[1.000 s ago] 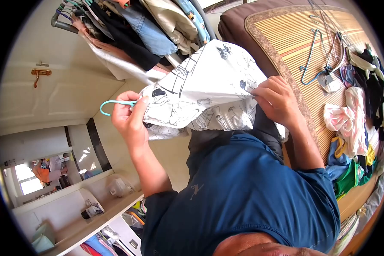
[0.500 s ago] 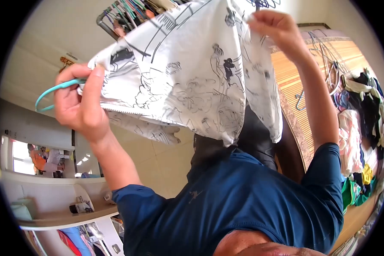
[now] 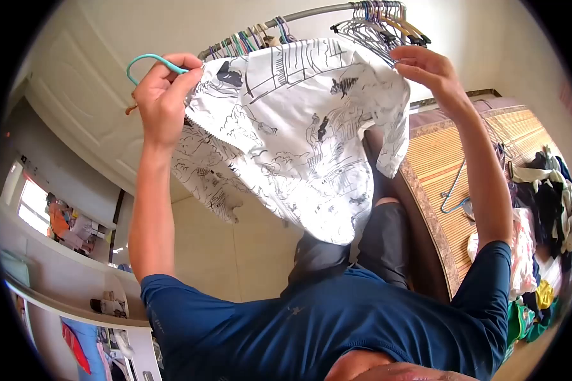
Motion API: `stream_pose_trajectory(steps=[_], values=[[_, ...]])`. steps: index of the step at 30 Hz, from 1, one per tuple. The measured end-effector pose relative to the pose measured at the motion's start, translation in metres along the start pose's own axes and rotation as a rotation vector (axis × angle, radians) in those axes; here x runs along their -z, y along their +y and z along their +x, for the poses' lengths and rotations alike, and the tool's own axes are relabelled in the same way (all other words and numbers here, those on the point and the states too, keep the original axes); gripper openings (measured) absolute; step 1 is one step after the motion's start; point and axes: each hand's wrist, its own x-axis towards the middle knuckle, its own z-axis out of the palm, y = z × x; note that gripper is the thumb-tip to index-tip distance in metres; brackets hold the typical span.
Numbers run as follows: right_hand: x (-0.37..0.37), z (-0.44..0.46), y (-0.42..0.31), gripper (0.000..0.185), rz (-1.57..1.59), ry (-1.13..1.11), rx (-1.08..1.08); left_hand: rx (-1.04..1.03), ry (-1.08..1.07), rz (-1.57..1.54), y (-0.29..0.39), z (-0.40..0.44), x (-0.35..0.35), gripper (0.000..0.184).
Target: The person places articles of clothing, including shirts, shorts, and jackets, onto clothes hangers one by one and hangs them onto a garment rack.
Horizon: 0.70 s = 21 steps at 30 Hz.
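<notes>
A white jacket [image 3: 286, 127] with black line drawings hangs stretched in front of me, its toothed zipper edge running down the left side. My left hand [image 3: 165, 95] is closed around a turquoise hanger [image 3: 151, 57] and the jacket's upper left corner; the hanger's hook sticks out past the fingers. At the opposite shoulder, my right hand [image 3: 429, 73] pinches the cloth edge between thumb and forefinger. The sleeve below it dangles loosely. Cloth hides most of the hanger.
Behind the jacket runs a clothes rail [image 3: 318, 11] with many hangers. To the right, a bamboo mat [image 3: 435, 165] bears a blue hanger [image 3: 448, 203] and a heap of clothes [image 3: 543, 190]. White shelving [image 3: 51, 311] stands at left.
Both hands and the jacket have moved away from me; the left hand also rose and shifted right, the right hand lowered slightly. More of the clothes rail now shows.
</notes>
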Motion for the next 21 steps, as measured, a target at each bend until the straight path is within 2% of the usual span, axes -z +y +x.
stream_pose_trajectory(steps=[5, 7, 8, 9, 11, 12, 16, 18, 21], values=[[-0.023, 0.022, -0.027, 0.061, 0.026, 0.014, 0.054, 0.008, -0.098, -0.057, 0.01, 0.021, -0.027, 0.015], [-0.03, 0.034, -0.044, 0.062, -0.086, -0.162, 0.118, 0.003, -0.106, -0.062, 0.014, 0.029, -0.033, 0.016], [-0.037, 0.039, -0.044, 0.056, -0.124, -0.109, 0.205, -0.001, -0.13, -0.057, 0.016, 0.031, -0.036, 0.016], [-0.038, 0.043, -0.052, 0.056, -0.126, -0.108, 0.21, -0.004, -0.154, -0.05, 0.016, 0.033, -0.039, 0.015], [-0.036, 0.049, -0.073, 0.043, -0.216, -0.22, 0.114, -0.006, -0.178, -0.054, 0.015, 0.04, -0.042, 0.015], [-0.041, 0.048, -0.08, 0.035, -0.256, -0.181, 0.159, 0.015, -0.192, -0.074, 0.015, 0.043, -0.046, 0.015], [-0.039, 0.05, -0.087, 0.033, -0.413, -0.222, 0.136, 0.034, -0.214, -0.145, 0.006, 0.044, -0.048, 0.026], [-0.036, 0.043, -0.073, 0.029, -0.353, 0.045, 0.218, -0.015, -0.211, -0.219, -0.006, 0.043, -0.047, 0.041], [-0.021, 0.036, -0.07, 0.027, -0.342, 0.091, 0.172, -0.097, -0.117, -0.151, -0.013, 0.035, -0.047, 0.045]])
